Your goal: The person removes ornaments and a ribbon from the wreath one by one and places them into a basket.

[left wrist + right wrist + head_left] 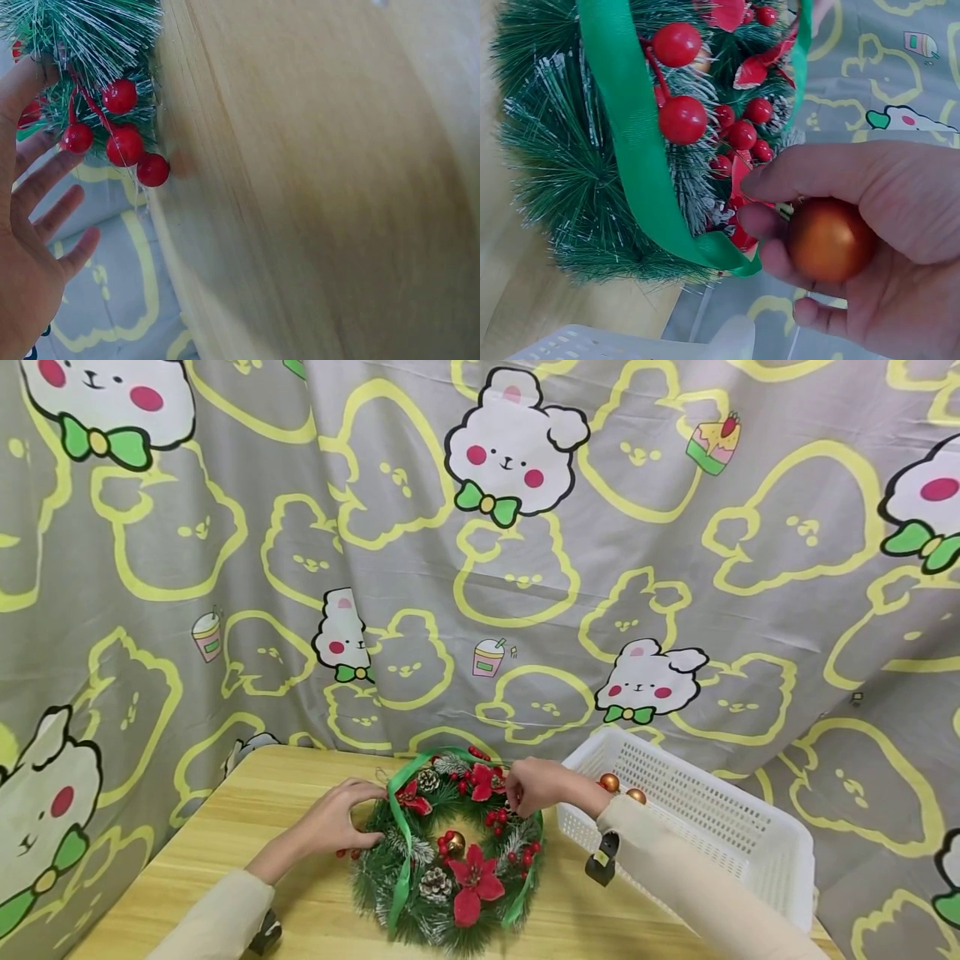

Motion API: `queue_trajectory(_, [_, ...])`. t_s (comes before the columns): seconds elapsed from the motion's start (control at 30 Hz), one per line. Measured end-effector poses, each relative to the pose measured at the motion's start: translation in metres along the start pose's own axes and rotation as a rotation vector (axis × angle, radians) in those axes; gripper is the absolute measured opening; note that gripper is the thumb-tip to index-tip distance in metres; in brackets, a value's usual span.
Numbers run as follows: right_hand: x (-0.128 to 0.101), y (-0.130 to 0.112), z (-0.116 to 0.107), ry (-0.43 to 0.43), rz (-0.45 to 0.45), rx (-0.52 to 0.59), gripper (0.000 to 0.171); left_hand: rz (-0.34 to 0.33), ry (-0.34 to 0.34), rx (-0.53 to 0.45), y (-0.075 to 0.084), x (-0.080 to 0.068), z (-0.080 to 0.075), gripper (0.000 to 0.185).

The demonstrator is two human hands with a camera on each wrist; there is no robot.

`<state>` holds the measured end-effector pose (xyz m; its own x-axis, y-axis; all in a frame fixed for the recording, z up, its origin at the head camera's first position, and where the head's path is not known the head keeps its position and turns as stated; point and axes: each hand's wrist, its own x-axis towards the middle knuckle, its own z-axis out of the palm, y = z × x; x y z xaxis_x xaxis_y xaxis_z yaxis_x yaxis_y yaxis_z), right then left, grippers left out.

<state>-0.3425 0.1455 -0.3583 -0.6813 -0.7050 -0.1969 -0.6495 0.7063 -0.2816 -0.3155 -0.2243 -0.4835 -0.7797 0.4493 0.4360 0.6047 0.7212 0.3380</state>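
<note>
Closest to my right wrist camera is the orange ball ornament, tucked into my right hand: the thumb lies over the top of it and the fingers curl beneath, so the hand is closed round the ball. It sits right against the upper right side of the Christmas wreath, beside a fold of the green ribbon and a cluster of red berries. In the head view that hand hovers over the top of the wreath, knuckles up, wrist bent down, the cream sleeve running back to the lower right.

My left hand rests on the wreath's left edge, fingers spread loosely and only lightly bent, thumb tip against the frosted needles; it grips nothing. From the left wrist view the palm is open, with a sprig of berries just beside the fingers.

The wreath lies flat on the wooden table, near its front edge, carrying red poinsettias, pine cones and a gold ball. Just to its right stands a white plastic basket with two more orange ornaments showing at its near corner. Behind hangs a grey curtain printed with white bears in green bow ties. I can read no writing or brand anywhere.
</note>
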Motion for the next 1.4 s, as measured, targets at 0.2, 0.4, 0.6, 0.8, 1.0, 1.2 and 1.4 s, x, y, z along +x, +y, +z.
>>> queue_trajectory(0.2, [0.001,0.001,-0.001,-0.011,-0.078,0.082,0.011,-0.009,-0.002,-0.015,0.001,0.000,-0.001,0.058])
queue_trajectory(0.4, [0.007,0.002,0.006,-0.068,-0.096,0.185,0.023,-0.021,-0.009,-0.025,0.002,-0.001,-0.001,0.058])
queue_trajectory(0.6, [0.010,0.002,0.008,-0.095,-0.124,0.250,0.026,-0.013,-0.015,-0.021,0.001,-0.001,0.000,0.058])
queue_trajectory(0.8, [0.008,0.001,0.003,-0.082,-0.154,0.263,0.025,-0.013,-0.006,-0.022,0.000,0.000,0.000,0.059])
queue_trajectory(1.0, [0.010,0.001,0.007,-0.058,-0.146,0.237,0.025,-0.018,-0.011,-0.028,0.000,0.000,0.000,0.059])
queue_trajectory(1.2, [0.011,0.001,0.010,-0.019,-0.164,0.238,0.021,-0.016,-0.007,-0.021,0.000,-0.001,0.000,0.058])
queue_trajectory(1.4, [0.011,-0.002,0.011,0.000,-0.157,0.222,0.018,-0.015,-0.003,-0.020,-0.001,-0.001,0.001,0.059])
